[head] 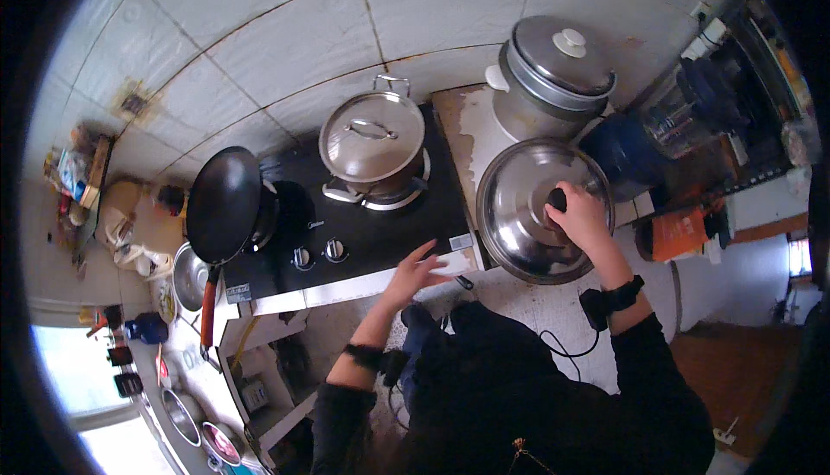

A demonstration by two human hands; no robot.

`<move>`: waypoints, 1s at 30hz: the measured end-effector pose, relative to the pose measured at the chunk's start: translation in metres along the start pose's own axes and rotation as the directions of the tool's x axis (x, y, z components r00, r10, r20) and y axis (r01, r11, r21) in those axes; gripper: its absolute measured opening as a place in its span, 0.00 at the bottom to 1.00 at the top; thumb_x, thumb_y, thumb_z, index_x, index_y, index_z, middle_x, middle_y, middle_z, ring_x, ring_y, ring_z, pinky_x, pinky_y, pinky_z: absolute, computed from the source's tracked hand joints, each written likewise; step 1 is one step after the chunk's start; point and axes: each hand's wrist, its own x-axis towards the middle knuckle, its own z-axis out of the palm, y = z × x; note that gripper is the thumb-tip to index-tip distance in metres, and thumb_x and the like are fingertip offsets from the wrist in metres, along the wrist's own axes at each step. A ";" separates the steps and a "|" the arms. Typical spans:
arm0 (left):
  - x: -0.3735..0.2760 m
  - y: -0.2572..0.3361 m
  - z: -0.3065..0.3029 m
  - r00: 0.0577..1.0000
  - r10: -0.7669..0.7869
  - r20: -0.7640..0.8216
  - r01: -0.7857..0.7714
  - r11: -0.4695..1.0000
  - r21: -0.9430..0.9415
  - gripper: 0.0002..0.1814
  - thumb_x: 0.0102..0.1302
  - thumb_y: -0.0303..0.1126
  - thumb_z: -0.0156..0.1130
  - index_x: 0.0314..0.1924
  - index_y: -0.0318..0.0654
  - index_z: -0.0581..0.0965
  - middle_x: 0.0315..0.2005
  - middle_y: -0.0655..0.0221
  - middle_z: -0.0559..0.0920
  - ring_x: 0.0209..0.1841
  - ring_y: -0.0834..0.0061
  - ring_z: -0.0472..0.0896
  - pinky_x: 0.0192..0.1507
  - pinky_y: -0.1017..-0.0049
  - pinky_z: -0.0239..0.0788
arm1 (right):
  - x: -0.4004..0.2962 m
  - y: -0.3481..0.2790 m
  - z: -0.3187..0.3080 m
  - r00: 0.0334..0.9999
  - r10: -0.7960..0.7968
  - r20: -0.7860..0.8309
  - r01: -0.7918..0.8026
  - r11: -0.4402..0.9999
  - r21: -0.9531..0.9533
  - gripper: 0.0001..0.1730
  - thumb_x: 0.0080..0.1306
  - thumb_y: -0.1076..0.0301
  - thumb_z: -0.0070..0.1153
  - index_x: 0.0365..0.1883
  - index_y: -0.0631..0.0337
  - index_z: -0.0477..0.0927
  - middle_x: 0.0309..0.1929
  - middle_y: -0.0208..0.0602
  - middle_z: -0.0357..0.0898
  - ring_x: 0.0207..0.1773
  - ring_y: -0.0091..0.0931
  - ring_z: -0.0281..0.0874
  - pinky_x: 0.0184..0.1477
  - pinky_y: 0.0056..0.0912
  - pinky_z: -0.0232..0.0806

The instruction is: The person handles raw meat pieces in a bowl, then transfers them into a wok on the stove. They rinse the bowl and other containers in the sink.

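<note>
My right hand [579, 215] grips the black knob [556, 199] of a large domed steel lid [512, 215]. The lid is over the right end of the counter, beside the black gas stove [382, 241]; what is beneath it is hidden. My left hand [417, 275] is at the stove's front edge, fingers apart and holding nothing. Just right of it, a short black handle [463, 282] sticks out from the edge. A steel pot with its lid [373, 136] on stands on the right burner. A black frying pan [225, 206] with a wooden handle [209, 313] leans over the left burner.
Behind the large lid stands a lidded aluminium pot [535, 109]. A dark blue container [626, 151] is at the right. At the left are a steel bowl [191, 278] and, farther along the counter, two more basins [181, 416]. Two knobs [334, 250] face me on the stove.
</note>
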 end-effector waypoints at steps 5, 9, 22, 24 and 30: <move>-0.133 -0.026 -0.066 0.952 0.013 -0.306 -0.019 1.000 -0.017 0.28 0.70 0.32 0.51 0.67 0.32 0.58 0.48 0.51 0.79 0.46 0.61 0.82 0.50 0.70 0.74 | 0.012 0.007 0.024 0.996 0.045 0.080 -0.044 0.999 -0.008 0.26 0.58 0.53 0.60 0.50 0.59 0.74 0.43 0.50 0.79 0.46 0.45 0.77 0.47 0.45 0.70; -0.202 -0.060 -0.076 0.860 -0.003 -0.511 -0.109 0.976 -0.189 0.26 0.71 0.33 0.49 0.66 0.31 0.59 0.47 0.49 0.79 0.46 0.59 0.82 0.51 0.67 0.74 | 0.016 0.020 0.043 0.989 0.079 0.125 -0.069 0.994 -0.082 0.25 0.59 0.53 0.58 0.50 0.59 0.73 0.43 0.51 0.79 0.45 0.46 0.77 0.47 0.45 0.69; -0.296 -0.065 -0.113 0.647 0.099 -0.756 -0.256 0.962 -0.094 0.26 0.73 0.40 0.48 0.64 0.31 0.62 0.48 0.50 0.79 0.45 0.62 0.81 0.49 0.69 0.74 | 0.014 0.017 0.042 0.991 -0.006 0.133 0.010 0.999 -0.034 0.36 0.60 0.50 0.58 0.61 0.63 0.64 0.53 0.55 0.72 0.55 0.48 0.71 0.53 0.45 0.66; -0.313 -0.063 -0.139 0.625 0.213 -0.751 -0.229 0.970 0.085 0.27 0.73 0.43 0.47 0.63 0.31 0.63 0.48 0.51 0.79 0.46 0.62 0.81 0.49 0.69 0.73 | 0.011 0.012 0.035 0.996 0.039 0.081 -0.033 0.997 -0.076 0.39 0.61 0.49 0.57 0.64 0.61 0.60 0.55 0.54 0.71 0.55 0.47 0.70 0.53 0.45 0.65; -0.371 -0.045 -0.269 0.531 0.069 -0.845 -0.684 0.623 -0.379 0.28 0.74 0.50 0.39 0.55 0.30 0.71 0.50 0.51 0.77 0.50 0.58 0.78 0.53 0.65 0.70 | 0.014 -0.034 0.012 0.997 0.038 -0.065 -0.030 0.992 0.122 0.32 0.67 0.56 0.53 0.65 0.60 0.61 0.42 0.45 0.72 0.43 0.39 0.71 0.47 0.39 0.66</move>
